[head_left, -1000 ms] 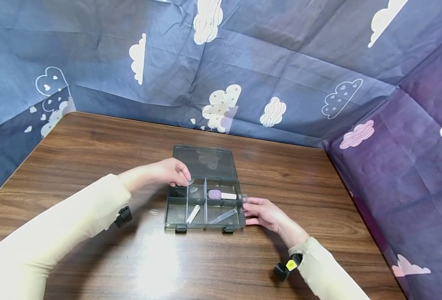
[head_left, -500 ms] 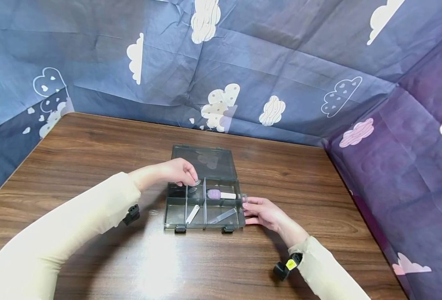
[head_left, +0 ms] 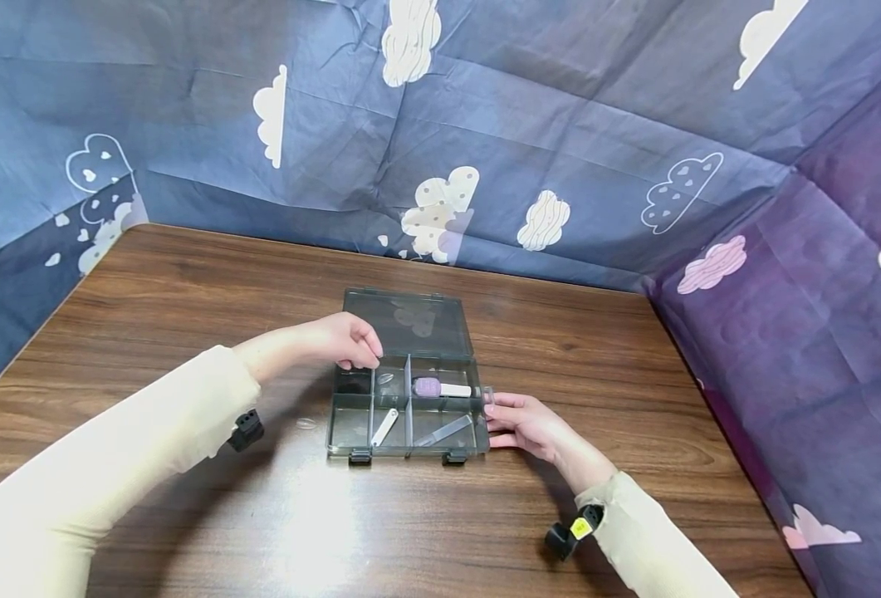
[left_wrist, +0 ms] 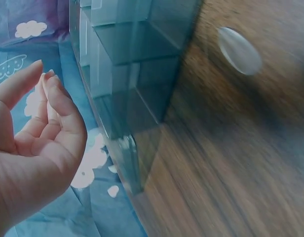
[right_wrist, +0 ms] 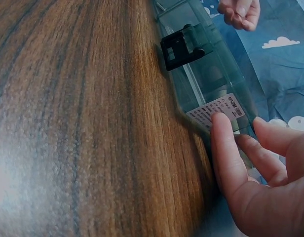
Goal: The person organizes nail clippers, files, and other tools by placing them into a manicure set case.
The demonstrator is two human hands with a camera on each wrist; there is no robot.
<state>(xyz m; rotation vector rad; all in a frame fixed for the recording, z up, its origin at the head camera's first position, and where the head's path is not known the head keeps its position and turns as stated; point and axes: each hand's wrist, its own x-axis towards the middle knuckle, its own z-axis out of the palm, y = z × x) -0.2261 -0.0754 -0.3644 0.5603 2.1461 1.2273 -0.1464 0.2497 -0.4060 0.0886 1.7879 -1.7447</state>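
An open, dark clear divided box (head_left: 349, 428) lies on the table. My left hand (head_left: 343, 340) hovers over its back left part, thumb and fingertips apart with nothing between them in the left wrist view. Below sits a clear teardrop-shaped piece (head_left: 386, 378) in the back middle compartment. A similar piece (left_wrist: 240, 51) lies on the table left of the box. My right hand (head_left: 533, 428) touches the box's right side, its fingers (right_wrist: 226, 153) straight against the labelled wall. Inside are a purple nail polish bottle (head_left: 427, 388), a nail clipper (head_left: 384, 428) and a greyish flat strip (head_left: 444, 430).
The box's lid (head_left: 410, 325) is folded back flat behind it. Two black latches (head_left: 360, 458) stick out at the front. A blue cloud-print cloth (head_left: 320, 191) hangs behind the wooden table (head_left: 223, 274), with purple cloth (head_left: 806, 332) at the right.
My left hand moved right over the back middle compartment with a clear piece pinched, then came back left without it. The right hand has stayed at the box's side.
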